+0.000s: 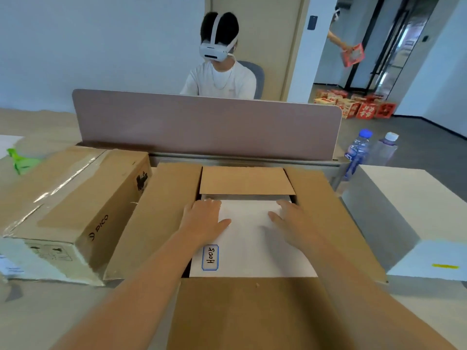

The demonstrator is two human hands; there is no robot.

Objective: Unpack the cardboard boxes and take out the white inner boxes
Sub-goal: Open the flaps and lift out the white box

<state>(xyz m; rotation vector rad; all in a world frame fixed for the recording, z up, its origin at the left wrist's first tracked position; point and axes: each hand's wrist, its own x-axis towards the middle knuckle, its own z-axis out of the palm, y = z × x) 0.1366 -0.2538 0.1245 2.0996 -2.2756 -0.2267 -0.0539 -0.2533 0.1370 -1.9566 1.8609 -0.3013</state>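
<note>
Your desk (pixel 58 306) spreads across the whole lower view, with a pinkish divider panel (pixel 207 122) standing along its far edge at 12 o'clock and one person in a white headset seated behind it. On the desk you have two cardboard boxes. The open cardboard box (pixel 252 311) sits dead centre in front of you with all four flaps folded out: one toward 12 o'clock, one toward 6, one each toward 9 and 3. The sealed cardboard box (pixel 75 198) lies at 9 o'clock, taped shut, just beside the open one's left flap, its long axis running from near-left to far-right. You can count three white boxes: one white inner box (pixel 252 248) lies down inside the open carton, top face up, its long axis running from 6 to 12 o'clock, with one blue-bordered label (pixel 210 257) at its near-left corner, the writing turned sideways; two white boxes (pixel 414 198) rest at 3 o'clock, the nearer one carrying a yellow mark. Two clear water bottles (pixel 358 150) stand at 2 o'clock near the divider's end. Both your hands are on the inner box's top near its far edge: your left hand (pixel 204 221) lies flat with fingers spread, reaching over the far-left corner, and your right hand (pixel 290 221) lies flat likewise at the far-right, neither one closed around anything. One green object (pixel 20 160) sits at 10 o'clock, too blurred to name.
</note>
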